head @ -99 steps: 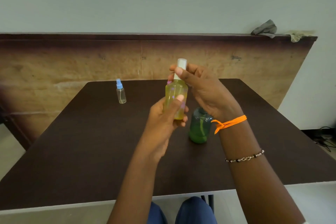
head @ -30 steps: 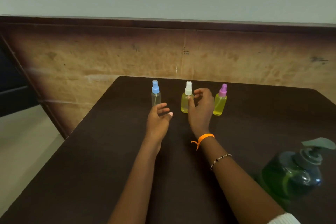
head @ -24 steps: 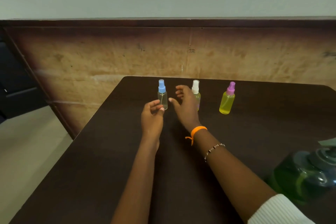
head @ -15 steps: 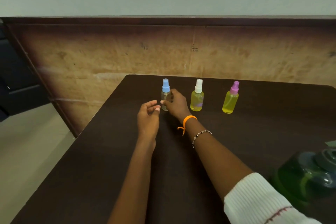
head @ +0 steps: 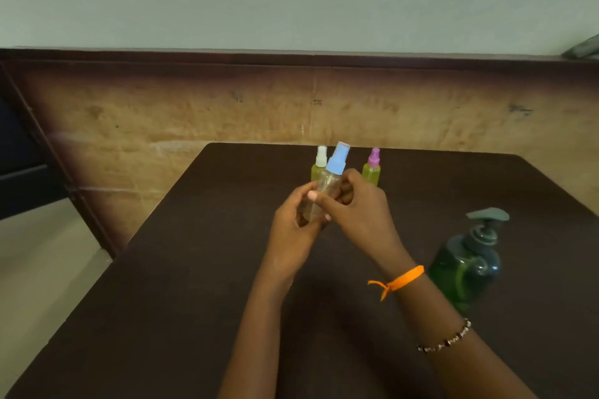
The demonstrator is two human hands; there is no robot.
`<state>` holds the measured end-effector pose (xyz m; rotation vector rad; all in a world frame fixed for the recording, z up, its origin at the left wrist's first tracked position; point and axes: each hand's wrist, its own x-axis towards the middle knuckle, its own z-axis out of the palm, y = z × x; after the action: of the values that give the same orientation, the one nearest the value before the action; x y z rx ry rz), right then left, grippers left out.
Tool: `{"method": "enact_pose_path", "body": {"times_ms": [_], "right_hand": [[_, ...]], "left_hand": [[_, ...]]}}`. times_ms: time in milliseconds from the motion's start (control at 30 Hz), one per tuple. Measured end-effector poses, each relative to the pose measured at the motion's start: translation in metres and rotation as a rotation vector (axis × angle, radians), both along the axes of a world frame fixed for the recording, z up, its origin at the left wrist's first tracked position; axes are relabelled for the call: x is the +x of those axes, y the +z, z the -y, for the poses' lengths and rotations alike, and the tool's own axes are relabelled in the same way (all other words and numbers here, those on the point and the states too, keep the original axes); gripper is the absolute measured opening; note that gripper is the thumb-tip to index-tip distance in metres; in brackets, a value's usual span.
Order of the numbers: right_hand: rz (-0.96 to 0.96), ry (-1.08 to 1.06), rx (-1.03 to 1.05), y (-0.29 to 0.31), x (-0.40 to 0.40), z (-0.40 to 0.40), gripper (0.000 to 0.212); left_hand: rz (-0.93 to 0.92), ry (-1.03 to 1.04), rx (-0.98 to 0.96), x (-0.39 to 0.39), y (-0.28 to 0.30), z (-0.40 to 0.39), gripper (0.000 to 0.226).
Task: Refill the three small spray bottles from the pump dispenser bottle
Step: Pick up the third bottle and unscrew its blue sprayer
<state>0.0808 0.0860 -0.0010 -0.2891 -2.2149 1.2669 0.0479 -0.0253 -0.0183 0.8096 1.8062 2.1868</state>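
Your left hand (head: pixel 293 223) and right hand (head: pixel 359 214) both grasp the blue-capped bottle (head: pixel 328 183), lifted clear of the table (head: pixel 194 285) and tilted toward 1 o'clock. Your fingers curl round its clear body; the cap stands free above them. Behind it, at 12 o'clock, the white-capped bottle (head: pixel 319 167) stands upright, partly hidden by the held one. The pink-capped bottle (head: pixel 372 168) stands just right of it, its base behind your right fingers. Both hold yellow liquid. The pump bottle (head: pixel 470 259), green translucent plastic with a grey head, stands at 3 o'clock, just beside your right wrist. The tabletop is dark brown and matte. An orange thread (head: pixel 397 280) and a bead bracelet (head: pixel 445 340) circle your right forearm.
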Motion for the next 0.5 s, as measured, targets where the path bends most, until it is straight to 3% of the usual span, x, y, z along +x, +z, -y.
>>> {"method": "enact_pose_path", "body": {"times_ms": [167, 267, 500], "right_hand": [[-0.082, -0.178, 0.187, 0.033, 0.044, -0.012, 0.045], [-0.03, -0.273, 0.31, 0.048, 0.062, -0.018, 0.058], [0.095, -0.346, 0.413, 0.065, 0.092, -0.019, 0.056]], "left_hand": [[-0.083, 0.052, 0.019, 0.044, 0.006, -0.01, 0.045], [-0.119, 0.081, -0.008, 0.063, 0.01, -0.015, 0.049], [-0.272, 0.262, -0.085, 0.094, 0.021, -0.025, 0.034]]}}
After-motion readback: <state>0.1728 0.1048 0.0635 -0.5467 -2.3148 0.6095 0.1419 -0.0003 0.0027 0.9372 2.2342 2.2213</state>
